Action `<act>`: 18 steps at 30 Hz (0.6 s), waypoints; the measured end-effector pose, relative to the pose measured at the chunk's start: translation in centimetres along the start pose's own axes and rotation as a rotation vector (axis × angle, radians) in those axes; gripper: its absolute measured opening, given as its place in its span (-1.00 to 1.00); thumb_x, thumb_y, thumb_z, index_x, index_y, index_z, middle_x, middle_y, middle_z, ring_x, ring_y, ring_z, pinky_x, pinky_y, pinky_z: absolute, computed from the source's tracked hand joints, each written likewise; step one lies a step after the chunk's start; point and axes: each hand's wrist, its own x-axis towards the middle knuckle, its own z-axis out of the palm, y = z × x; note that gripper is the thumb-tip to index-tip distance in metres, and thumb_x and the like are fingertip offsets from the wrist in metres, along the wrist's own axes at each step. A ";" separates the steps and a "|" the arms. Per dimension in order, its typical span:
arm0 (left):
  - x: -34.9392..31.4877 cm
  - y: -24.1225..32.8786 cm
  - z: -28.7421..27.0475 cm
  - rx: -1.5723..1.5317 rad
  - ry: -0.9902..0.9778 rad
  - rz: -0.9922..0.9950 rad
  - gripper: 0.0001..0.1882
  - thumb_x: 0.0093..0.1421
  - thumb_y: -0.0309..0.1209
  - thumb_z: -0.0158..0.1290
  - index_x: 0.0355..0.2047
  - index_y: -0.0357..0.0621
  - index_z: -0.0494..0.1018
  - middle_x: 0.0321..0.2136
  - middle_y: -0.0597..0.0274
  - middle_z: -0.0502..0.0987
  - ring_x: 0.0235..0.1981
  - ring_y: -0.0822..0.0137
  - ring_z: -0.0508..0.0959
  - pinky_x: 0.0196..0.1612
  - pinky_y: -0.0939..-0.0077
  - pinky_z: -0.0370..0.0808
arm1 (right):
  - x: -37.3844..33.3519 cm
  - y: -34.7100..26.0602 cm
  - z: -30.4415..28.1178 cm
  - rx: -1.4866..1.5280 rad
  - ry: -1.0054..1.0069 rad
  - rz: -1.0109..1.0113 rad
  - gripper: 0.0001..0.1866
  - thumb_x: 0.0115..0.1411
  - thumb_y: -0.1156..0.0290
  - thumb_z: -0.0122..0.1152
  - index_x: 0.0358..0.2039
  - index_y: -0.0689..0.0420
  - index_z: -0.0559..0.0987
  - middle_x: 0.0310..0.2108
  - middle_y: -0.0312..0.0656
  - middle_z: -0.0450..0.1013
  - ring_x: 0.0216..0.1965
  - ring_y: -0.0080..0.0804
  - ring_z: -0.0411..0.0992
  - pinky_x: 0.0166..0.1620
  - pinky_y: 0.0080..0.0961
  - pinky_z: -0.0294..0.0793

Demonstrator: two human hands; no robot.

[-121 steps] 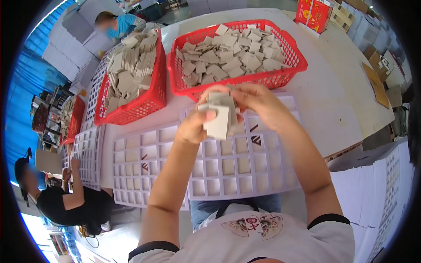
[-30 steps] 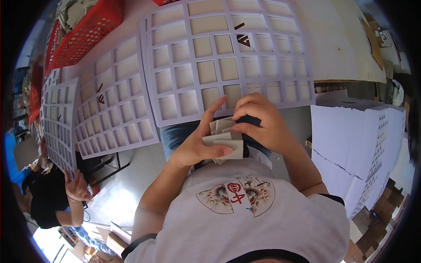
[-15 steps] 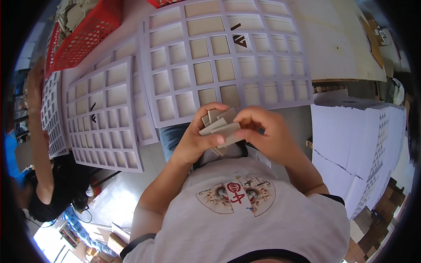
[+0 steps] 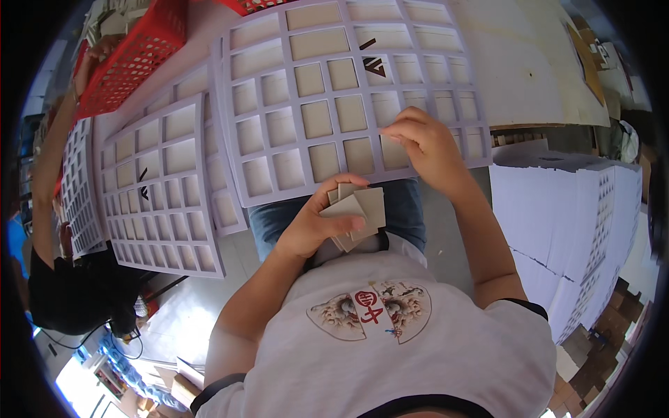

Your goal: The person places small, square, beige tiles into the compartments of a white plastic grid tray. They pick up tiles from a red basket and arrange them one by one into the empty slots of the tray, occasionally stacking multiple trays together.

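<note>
Production workshop was indicated: gridded panels [image 4: 320, 139] laid on a worktable [image 4: 526, 73], red basket [image 4: 139, 66] loaded with pale pieces [image 4: 115, 21], white stacks [image 4: 554, 223] piled alongside, co-worker [image 4: 80, 299] stationed nearby.

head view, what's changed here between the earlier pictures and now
Since half a second ago, the right hand has left the grey pieces, moving forward to the white grid frame; whether it carries one cannot be told. At the left, a co-worker's hand now reaches the red basket. The left hand still holds the grey pieces.
</note>
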 end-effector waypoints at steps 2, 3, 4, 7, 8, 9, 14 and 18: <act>0.1 0.1 0.1 -0.045 0.004 -0.009 -0.33 -0.07 -0.53 0.26 0.08 -0.01 0.26 0.05 -0.05 0.43 0.02 0.18 0.47 0.08 0.29 0.41 | -0.6 -0.3 0.3 -0.083 0.053 -0.036 -0.80 0.08 0.61 0.17 -0.24 0.24 0.58 -0.26 -0.06 0.39 -0.23 -0.17 0.41 -0.19 -0.40 0.40; 0.0 0.5 0.3 -0.069 0.005 -0.022 -0.33 -0.07 -0.52 0.26 0.08 -0.01 0.25 0.05 -0.08 0.42 0.02 0.16 0.48 0.07 0.29 0.42 | -1.2 -0.2 0.8 -0.171 0.116 -0.122 -0.80 0.07 0.59 0.19 -0.24 0.25 0.57 -0.23 -0.06 0.39 -0.22 -0.16 0.41 -0.17 -0.38 0.40; 0.0 0.8 0.5 -0.093 0.005 -0.036 -0.32 -0.07 -0.51 0.26 0.08 -0.01 0.25 0.06 -0.11 0.42 0.02 0.14 0.48 0.07 0.28 0.42 | -1.8 -0.2 1.1 -0.260 0.179 -0.208 -0.80 0.07 0.57 0.21 -0.24 0.25 0.57 -0.20 -0.06 0.39 -0.22 -0.16 0.41 -0.15 -0.36 0.39; 0.1 0.3 0.2 -0.093 0.011 -0.028 -0.32 -0.07 -0.50 0.26 0.09 0.00 0.24 0.05 -0.11 0.43 0.00 0.14 0.49 0.03 0.28 0.45 | -3.6 -0.3 1.2 -0.490 0.171 -0.301 -0.77 -0.02 0.52 0.27 -0.29 0.25 0.55 -0.18 -0.09 0.38 -0.11 -0.10 0.37 -0.19 -0.28 0.42; 0.1 0.3 0.1 -0.098 0.009 -0.033 -0.31 -0.06 -0.50 0.26 0.09 0.00 0.24 0.04 -0.08 0.43 0.00 0.14 0.49 0.03 0.28 0.46 | -4.1 -0.5 1.1 -0.399 0.175 -0.283 -0.76 -0.03 0.50 0.29 -0.30 0.24 0.54 -0.18 -0.10 0.39 -0.14 -0.13 0.38 -0.20 -0.30 0.42; 0.0 0.4 0.1 -0.103 0.007 -0.037 -0.31 -0.06 -0.49 0.26 0.10 0.00 0.23 0.03 -0.05 0.43 0.00 0.15 0.49 0.02 0.28 0.46 | -4.5 -0.8 0.7 -0.308 0.178 -0.264 -0.75 -0.03 0.48 0.31 -0.30 0.24 0.54 -0.18 -0.11 0.39 -0.16 -0.17 0.39 -0.20 -0.32 0.42; -0.4 0.7 1.2 -0.129 0.038 0.012 -0.34 -0.02 -0.53 0.27 0.10 0.00 0.28 -0.10 0.26 0.45 -0.07 0.33 0.47 0.03 0.42 0.41 | -6.3 -4.9 0.2 0.338 -0.094 0.189 -0.68 -0.02 0.39 0.38 -0.27 0.21 0.51 -0.24 -0.19 0.40 -0.29 -0.36 0.40 -0.24 -0.44 0.41; -0.4 1.0 1.8 -0.088 -0.008 0.064 -0.34 0.00 -0.54 0.26 0.11 0.01 0.27 -0.07 0.21 0.44 -0.06 0.30 0.49 0.01 0.41 0.43 | -6.5 -4.3 1.2 0.568 -0.092 0.319 -0.69 0.04 0.44 0.36 -0.21 0.19 0.49 -0.33 -0.29 0.42 -0.37 -0.56 0.40 -0.31 -0.59 0.38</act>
